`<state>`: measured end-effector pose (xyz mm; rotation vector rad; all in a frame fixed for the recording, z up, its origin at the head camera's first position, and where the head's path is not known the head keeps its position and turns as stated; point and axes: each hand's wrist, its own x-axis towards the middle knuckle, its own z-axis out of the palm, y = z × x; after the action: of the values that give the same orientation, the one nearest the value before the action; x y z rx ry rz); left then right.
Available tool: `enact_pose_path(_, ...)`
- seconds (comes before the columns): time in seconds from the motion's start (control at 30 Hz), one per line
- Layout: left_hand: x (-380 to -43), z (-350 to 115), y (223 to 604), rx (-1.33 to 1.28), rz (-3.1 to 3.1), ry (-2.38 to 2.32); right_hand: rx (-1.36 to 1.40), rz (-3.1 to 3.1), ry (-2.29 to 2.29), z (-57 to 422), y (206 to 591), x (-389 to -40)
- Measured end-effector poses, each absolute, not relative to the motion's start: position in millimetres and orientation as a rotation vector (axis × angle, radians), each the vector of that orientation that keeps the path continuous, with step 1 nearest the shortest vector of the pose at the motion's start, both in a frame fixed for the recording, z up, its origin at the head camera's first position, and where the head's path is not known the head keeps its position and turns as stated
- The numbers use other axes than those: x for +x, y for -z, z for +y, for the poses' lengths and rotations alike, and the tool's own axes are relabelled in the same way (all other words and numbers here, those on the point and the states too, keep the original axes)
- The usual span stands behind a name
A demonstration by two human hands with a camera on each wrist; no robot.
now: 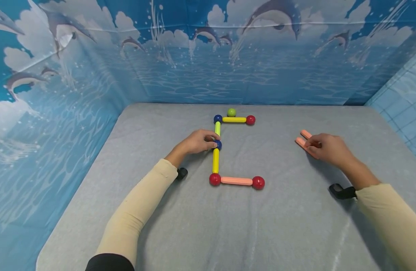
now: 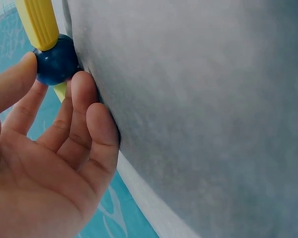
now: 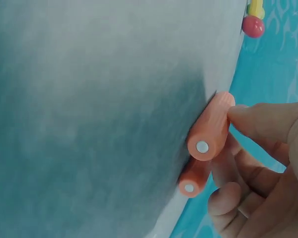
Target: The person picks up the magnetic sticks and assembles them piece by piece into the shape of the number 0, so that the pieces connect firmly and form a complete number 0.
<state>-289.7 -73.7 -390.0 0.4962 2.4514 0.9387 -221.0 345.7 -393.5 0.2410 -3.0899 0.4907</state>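
My left hand [image 1: 198, 142] pinches a dark blue ball [image 2: 57, 62] between thumb and fingers. That ball joins a yellow-green rod [image 1: 217, 128] above it to a ribbed yellow rod [image 1: 216, 161] below. At the far end of the yellow-green rod sits another blue ball [image 1: 218, 119], from which a second yellow rod [image 1: 234, 119] runs right to a red ball [image 1: 250, 120]. Over on the right, thumb and fingers of my right hand [image 1: 329, 148] grip a salmon-coloured rod [image 3: 211, 124] with a silvery disc in its end. A matching salmon rod [image 3: 194, 176] lies beside it.
At the near end, a red ball [image 1: 215, 179], a salmon rod [image 1: 236, 181] and another red ball [image 1: 258, 183] form a row. A green ball [image 1: 231, 112] lies behind the far yellow rod. Dolphin-print curtains [image 1: 208, 75] border the grey cloth-covered table [image 1: 194, 229].
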Motion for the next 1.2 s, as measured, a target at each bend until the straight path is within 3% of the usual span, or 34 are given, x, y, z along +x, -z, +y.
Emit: enact_pose_path(1.2,-290.8,-76.0,390.3,0.501,2.433,-0.977,0.151,-3.265,-0.754,322.7,391.6,-219.6)
